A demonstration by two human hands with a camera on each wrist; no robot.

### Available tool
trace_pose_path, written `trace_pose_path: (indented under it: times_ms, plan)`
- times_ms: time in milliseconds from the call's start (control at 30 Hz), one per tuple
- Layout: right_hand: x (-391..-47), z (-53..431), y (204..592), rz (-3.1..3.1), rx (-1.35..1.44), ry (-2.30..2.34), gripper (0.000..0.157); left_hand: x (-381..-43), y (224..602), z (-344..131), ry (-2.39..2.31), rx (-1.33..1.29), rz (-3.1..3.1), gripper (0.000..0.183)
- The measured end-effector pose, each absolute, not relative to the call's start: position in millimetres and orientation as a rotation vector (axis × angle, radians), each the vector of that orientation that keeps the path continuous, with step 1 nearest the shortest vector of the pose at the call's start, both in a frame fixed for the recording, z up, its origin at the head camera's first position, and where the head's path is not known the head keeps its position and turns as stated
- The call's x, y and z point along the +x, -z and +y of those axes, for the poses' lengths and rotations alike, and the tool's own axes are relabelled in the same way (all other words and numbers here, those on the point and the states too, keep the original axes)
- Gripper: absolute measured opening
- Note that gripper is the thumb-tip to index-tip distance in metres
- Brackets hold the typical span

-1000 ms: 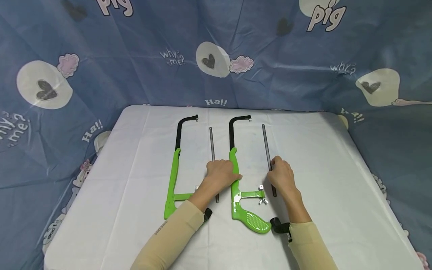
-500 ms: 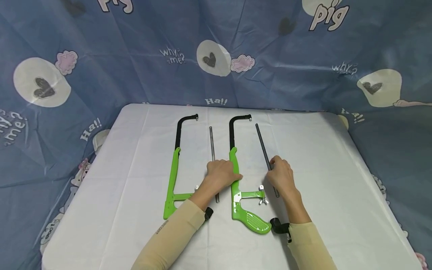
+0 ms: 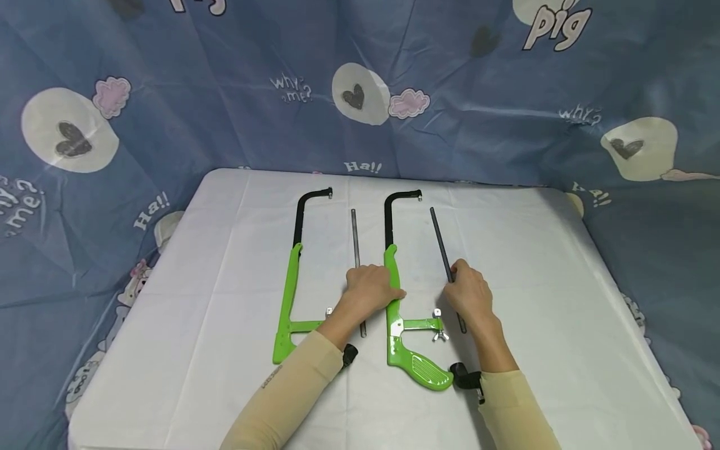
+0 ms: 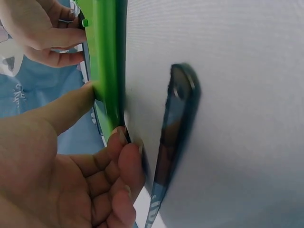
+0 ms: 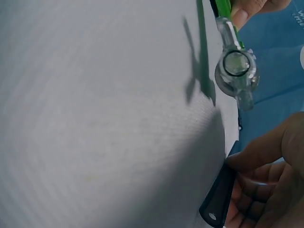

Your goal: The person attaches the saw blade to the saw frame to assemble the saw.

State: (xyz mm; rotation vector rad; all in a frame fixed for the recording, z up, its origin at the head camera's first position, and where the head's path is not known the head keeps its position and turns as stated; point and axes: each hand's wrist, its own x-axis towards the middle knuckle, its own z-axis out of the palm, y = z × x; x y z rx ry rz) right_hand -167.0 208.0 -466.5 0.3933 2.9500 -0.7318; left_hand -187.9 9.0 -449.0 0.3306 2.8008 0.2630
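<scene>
In the head view my left hand [image 3: 368,289] grips the green spine of the right-hand hacksaw frame [image 3: 394,315], thumb on one side and fingers on the other, as the left wrist view also shows. To its right, my right hand [image 3: 470,292] pinches a dark hacksaw blade [image 3: 441,240] between thumb and fingers; the near end with its hole shows in the right wrist view. A second hacksaw blade [image 4: 172,133] lies on the cloth beneath my left hand. The frame's wing nut [image 5: 236,64] appears close up in the right wrist view.
Another green hacksaw frame [image 3: 289,287] lies to the left, its handle hidden behind my left forearm. Everything lies on a white-covered table [image 3: 562,300]. A blue printed sheet [image 3: 270,137] hangs behind the table and along its sides.
The blade in my right hand has turned: its far end swung left toward the frame, then slightly back right, and it looks darker. My left hand keeps its grip on the hacksaw frame.
</scene>
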Motion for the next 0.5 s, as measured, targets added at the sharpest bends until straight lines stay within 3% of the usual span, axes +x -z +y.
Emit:
trace_pose_path:
  times_ms: [200,500]
  plan:
    - [-166.3,210.7,463.0,2.907,0.365,0.817,0.046,-187.9,448.1,8.7,-0.266,0.329,2.794,0.049]
    - [-169.9,212.5,460.4,2.848,0.290,1.018,0.038,-188.3,447.4,7.7,-0.301,0.328,2.792,0.048]
